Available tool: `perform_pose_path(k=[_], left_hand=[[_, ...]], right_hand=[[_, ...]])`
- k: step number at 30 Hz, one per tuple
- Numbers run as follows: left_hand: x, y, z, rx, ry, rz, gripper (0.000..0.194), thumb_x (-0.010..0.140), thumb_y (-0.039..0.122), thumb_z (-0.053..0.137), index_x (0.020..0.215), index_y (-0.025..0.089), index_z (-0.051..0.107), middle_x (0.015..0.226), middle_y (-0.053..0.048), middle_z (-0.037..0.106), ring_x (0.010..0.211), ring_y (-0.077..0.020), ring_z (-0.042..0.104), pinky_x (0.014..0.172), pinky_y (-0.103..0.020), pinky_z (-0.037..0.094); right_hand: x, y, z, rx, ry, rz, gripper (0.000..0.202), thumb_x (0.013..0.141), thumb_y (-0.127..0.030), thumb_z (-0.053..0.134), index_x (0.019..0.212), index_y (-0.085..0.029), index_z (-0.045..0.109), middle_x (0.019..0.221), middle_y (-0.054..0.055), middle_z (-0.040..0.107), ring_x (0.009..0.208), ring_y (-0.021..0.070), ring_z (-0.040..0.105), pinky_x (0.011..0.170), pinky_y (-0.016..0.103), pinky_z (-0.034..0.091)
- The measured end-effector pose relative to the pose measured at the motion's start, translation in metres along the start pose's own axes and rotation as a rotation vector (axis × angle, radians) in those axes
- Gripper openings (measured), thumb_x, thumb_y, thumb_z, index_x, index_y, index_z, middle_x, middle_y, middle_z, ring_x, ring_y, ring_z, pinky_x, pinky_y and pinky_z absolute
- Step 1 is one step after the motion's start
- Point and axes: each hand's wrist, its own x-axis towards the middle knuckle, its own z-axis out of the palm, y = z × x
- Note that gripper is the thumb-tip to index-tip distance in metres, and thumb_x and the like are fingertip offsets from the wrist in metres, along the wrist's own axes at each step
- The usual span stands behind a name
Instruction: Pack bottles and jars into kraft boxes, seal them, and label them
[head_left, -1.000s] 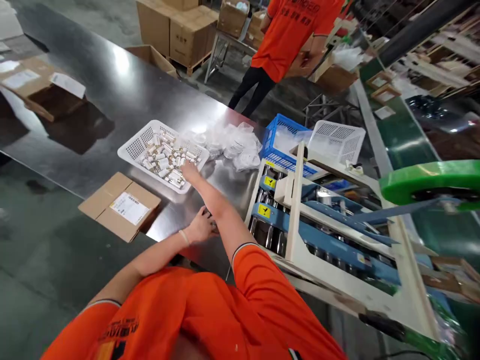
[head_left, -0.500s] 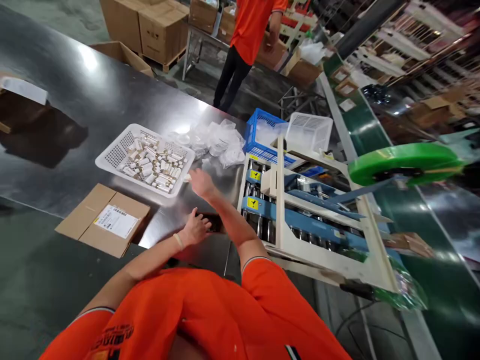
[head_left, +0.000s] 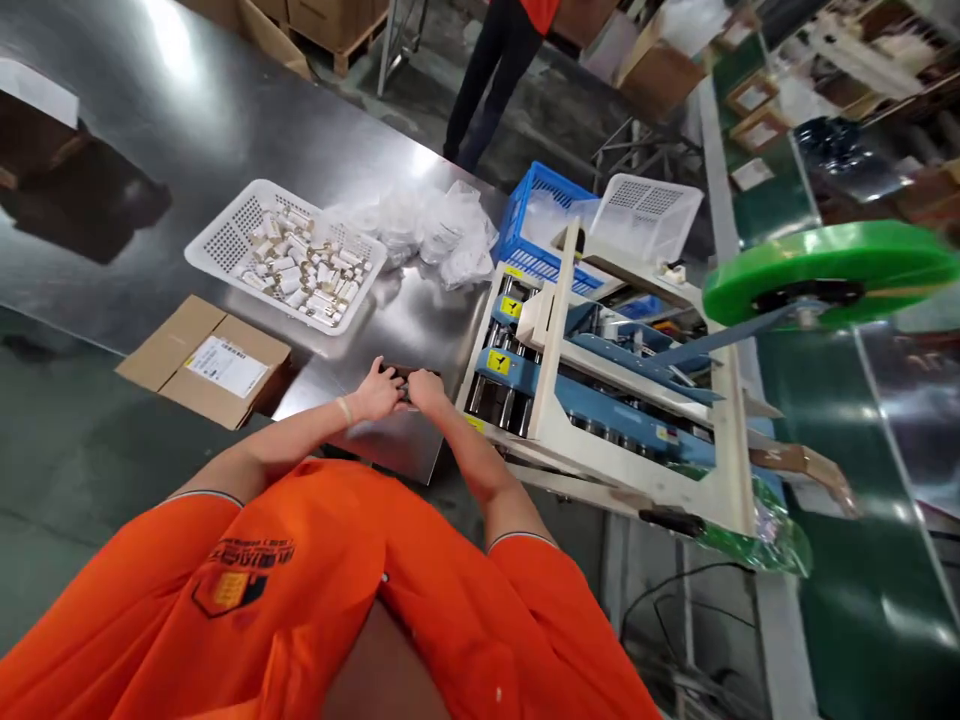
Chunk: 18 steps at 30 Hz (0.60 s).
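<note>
My left hand [head_left: 377,392] lies at the front of the steel table, its fingers curled over the edge of a small dark-brown cardboard box [head_left: 400,370]. Against the right side of that box is my right hand [head_left: 427,391], its fingers bent down into the opening. Whatever those fingers hold is hidden by the hand. Beyond them stands a white perforated basket [head_left: 202,243] full of small white cylindrical pieces with brass-coloured ends [head_left: 300,265]. A flattened-looking cardboard carton [head_left: 176,345] with a white label sits left of my hands.
Clear plastic bags [head_left: 450,235] are heaped behind the basket. To the right is a roller carton-taping machine [head_left: 555,375] with a green tape roll [head_left: 832,270]. A blue crate [head_left: 536,220] and white basket [head_left: 649,220] stand behind it. A person [head_left: 495,75] is across the table [head_left: 112,270].
My right hand has come back from the white basket's right corner to the small box. My left hand stays at the box. The view has tipped downward.
</note>
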Motion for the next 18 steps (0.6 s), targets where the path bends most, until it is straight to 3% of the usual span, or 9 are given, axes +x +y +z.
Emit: perform_pose_path(k=[2, 6, 9, 12, 15, 18], left_hand=[[-0.001, 0.001, -0.001, 0.020, -0.011, -0.009, 0.030, 0.105, 0.045, 0.068, 0.107, 0.023, 0.088, 0.115, -0.015, 0.079, 0.119, -0.0365, 0.058, 0.126, -0.072, 0.020], [-0.004, 0.002, -0.003, 0.053, -0.018, -0.025, 0.031, 0.106, 0.046, 0.066, 0.111, 0.025, 0.087, 0.122, -0.015, 0.079, 0.123, -0.0376, 0.057, 0.126, -0.072, 0.020], [-0.001, 0.005, -0.002, 0.074, -0.035, -0.034, 0.034, 0.107, 0.048, 0.063, 0.118, 0.026, 0.085, 0.128, -0.014, 0.079, 0.127, -0.0386, 0.056, 0.127, -0.071, 0.019], [0.002, 0.005, -0.001, 0.057, -0.032, -0.059, 0.044, 0.106, 0.052, 0.064, 0.136, 0.024, 0.080, 0.134, -0.016, 0.078, 0.131, -0.0407, 0.056, 0.128, -0.072, 0.017], [-0.005, -0.007, 0.001, -0.077, 0.026, -0.050, 0.055, 0.103, 0.053, 0.067, 0.147, 0.022, 0.072, 0.140, -0.017, 0.076, 0.135, -0.0411, 0.058, 0.130, -0.072, 0.018], [-0.025, -0.035, 0.004, -0.411, 0.245, -0.090, 0.057, 0.104, 0.052, 0.065, 0.150, 0.018, 0.066, 0.156, -0.018, 0.066, 0.146, -0.0368, 0.053, 0.131, -0.062, 0.031]], right_hand=[[-0.012, 0.009, -0.002, -0.087, 0.058, 0.030, 0.024, 0.100, -0.026, 0.076, 0.118, -0.012, 0.084, 0.112, 0.029, 0.082, 0.116, 0.0397, 0.080, 0.100, 0.043, 0.061], [-0.039, 0.048, -0.010, -0.167, 0.313, 0.188, 0.023, 0.105, -0.024, 0.067, 0.123, -0.017, 0.080, 0.122, 0.022, 0.081, 0.117, 0.0343, 0.079, 0.100, 0.041, 0.060], [-0.036, 0.064, -0.005, 0.051, 0.220, 0.227, 0.023, 0.098, -0.016, 0.070, 0.120, -0.016, 0.080, 0.112, 0.013, 0.085, 0.104, 0.0264, 0.080, 0.092, 0.033, 0.061], [-0.016, 0.059, 0.007, 0.161, 0.079, 0.135, 0.026, 0.091, -0.010, 0.075, 0.116, -0.014, 0.081, 0.109, 0.009, 0.086, 0.100, 0.0225, 0.079, 0.094, 0.029, 0.059], [-0.006, 0.063, 0.016, 0.116, 0.021, -0.050, 0.020, 0.097, -0.015, 0.072, 0.113, -0.016, 0.085, 0.108, 0.008, 0.086, 0.106, 0.0232, 0.078, 0.101, 0.031, 0.057], [-0.019, 0.084, 0.025, 0.092, 0.030, -0.347, 0.019, 0.102, -0.024, 0.074, 0.116, -0.017, 0.086, 0.120, 0.010, 0.084, 0.115, 0.0261, 0.076, 0.107, 0.036, 0.057]])
